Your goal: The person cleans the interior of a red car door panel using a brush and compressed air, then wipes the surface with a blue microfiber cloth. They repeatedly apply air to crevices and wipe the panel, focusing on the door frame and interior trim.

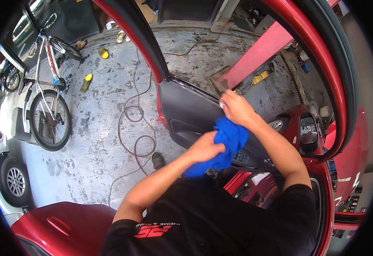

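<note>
Both hands — left hand (207, 147) & right hand (236, 107) — grip 1 blue cloth (225, 147) by open red car door (186, 113).

Bright blue cloth (229, 145); glossy red car door (323, 85) with dark grey, possibly black, inner panel (186, 111); mottled grey concrete floor (97, 128); white bicycle (46, 85).

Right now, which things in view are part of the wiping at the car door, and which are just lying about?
In hand:
left hand and right hand, both gripping the blue cloth
open red car door, dark inner panel

Lying about:
bicycle
hose looped on the floor
yellow sandals
red lift post
</note>
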